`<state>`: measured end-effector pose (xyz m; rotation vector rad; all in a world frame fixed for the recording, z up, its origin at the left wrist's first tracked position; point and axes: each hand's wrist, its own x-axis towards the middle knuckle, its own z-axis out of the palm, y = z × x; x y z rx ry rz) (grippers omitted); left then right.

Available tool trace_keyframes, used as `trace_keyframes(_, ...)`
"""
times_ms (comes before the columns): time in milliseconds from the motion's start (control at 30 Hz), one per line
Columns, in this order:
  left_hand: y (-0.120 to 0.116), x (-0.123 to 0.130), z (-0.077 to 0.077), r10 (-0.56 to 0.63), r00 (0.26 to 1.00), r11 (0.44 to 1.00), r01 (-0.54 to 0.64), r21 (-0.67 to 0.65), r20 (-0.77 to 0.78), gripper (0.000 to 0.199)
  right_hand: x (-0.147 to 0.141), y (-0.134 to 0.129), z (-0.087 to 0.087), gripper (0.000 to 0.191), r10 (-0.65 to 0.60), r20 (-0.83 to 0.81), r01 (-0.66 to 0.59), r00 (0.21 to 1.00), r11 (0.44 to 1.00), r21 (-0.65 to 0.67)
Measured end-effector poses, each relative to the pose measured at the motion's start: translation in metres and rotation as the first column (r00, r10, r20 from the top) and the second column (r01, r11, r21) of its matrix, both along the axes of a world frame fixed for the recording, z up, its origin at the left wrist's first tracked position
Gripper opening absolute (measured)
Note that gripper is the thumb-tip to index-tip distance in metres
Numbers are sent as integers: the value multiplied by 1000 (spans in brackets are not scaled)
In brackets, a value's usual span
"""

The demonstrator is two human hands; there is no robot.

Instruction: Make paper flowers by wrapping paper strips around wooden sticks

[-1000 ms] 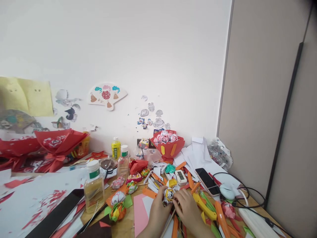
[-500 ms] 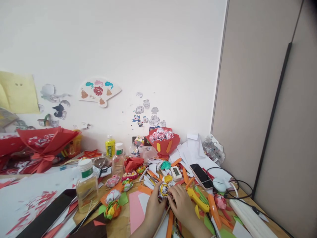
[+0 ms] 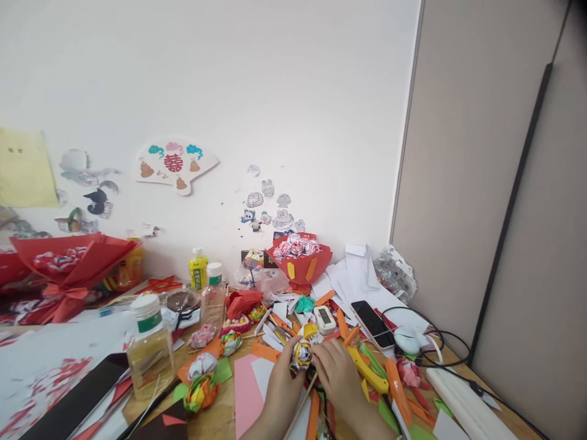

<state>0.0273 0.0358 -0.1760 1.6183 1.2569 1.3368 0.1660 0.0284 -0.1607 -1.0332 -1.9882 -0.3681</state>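
Yellow-and-white crumpled paper flower (image 3: 302,354), right there between your hands, low and just right of centre! Your left hand (image 3: 284,380) has it by the left side, thumb and fingers curled in against the paper, barely parted. Your right hand (image 3: 338,374) comes in from the other side, fingers bent and bunched at the flower's right edge; exactly what those tips pinch, you can't tell from this angle. Down the lane between your wrists runs a thin, pale wooden stick (image 3: 300,404), its top end hidden at the flower.

Look at the room: tight ahead, with a white rounded digital timer (image 3: 325,319) near the flower's far side among loose paper scraps. Tight right, too, where a yellow plastic-handled cutter (image 3: 369,371) lies just beside your right hand. To your left, a flat pink paper sheet (image 3: 247,384) reaches up to your forearm, and beyond its left edge shows a strip of bare brown wooden tabletop (image 3: 221,417), your clearest patch, bounded by an orange-yellow-green paper flower (image 3: 200,392).
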Motion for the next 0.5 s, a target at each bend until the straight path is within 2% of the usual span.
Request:
trace_keyframes(300,-4,1,2,-39,996,999,41,22,-83,64,1,-3,2,24,52,5,-52,999,998,42)
trace_keyframes(500,-7,0,3,-57,993,998,61,31,-108,64,0,-6,10,26,28,30,-30,999,996,86)
